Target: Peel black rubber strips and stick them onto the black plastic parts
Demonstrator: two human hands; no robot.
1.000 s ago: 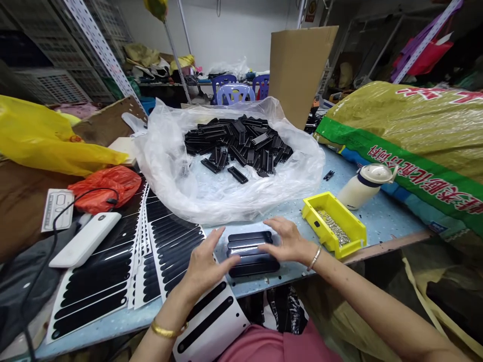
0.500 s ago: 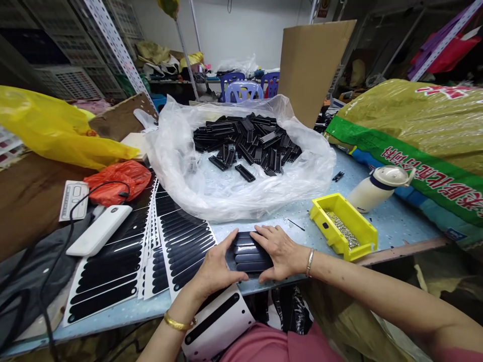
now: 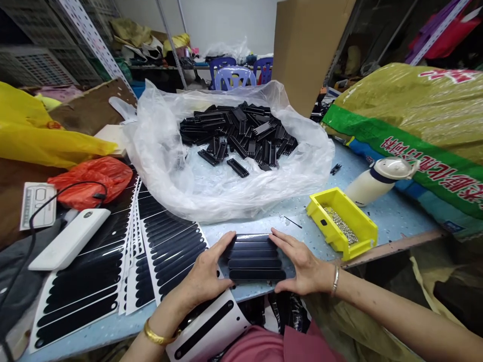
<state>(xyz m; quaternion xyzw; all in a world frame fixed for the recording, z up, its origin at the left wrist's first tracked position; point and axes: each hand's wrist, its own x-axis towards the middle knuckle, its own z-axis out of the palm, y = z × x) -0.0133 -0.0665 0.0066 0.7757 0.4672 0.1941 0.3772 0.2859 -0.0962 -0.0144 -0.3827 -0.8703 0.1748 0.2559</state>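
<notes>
A row of several flat black strips [image 3: 255,257] lies side by side on the blue speckled table [image 3: 241,229], close to its front edge. At the strips' left ends is my left hand [image 3: 207,269], thumb and fingers spread around them. My right hand [image 3: 304,262] frames the right ends, its thumb and fingers apart. A white sheet with a black strip [image 3: 207,329] lies at the table edge near my lap. Sheets of black strips [image 3: 171,244] are fanned out left of my left hand.
Behind the hands, a clear plastic bag [image 3: 226,201] holds a heap of black parts [image 3: 241,130]. A yellow bin [image 3: 343,223] of small metal pieces and a cream bottle [image 3: 372,183] stand right. A white device [image 3: 70,239] and red bag [image 3: 90,181] lie left.
My right hand has moved right, off the top of the strips, uncovering more of them. My left hand has shifted slightly left. The view has turned a little.
</notes>
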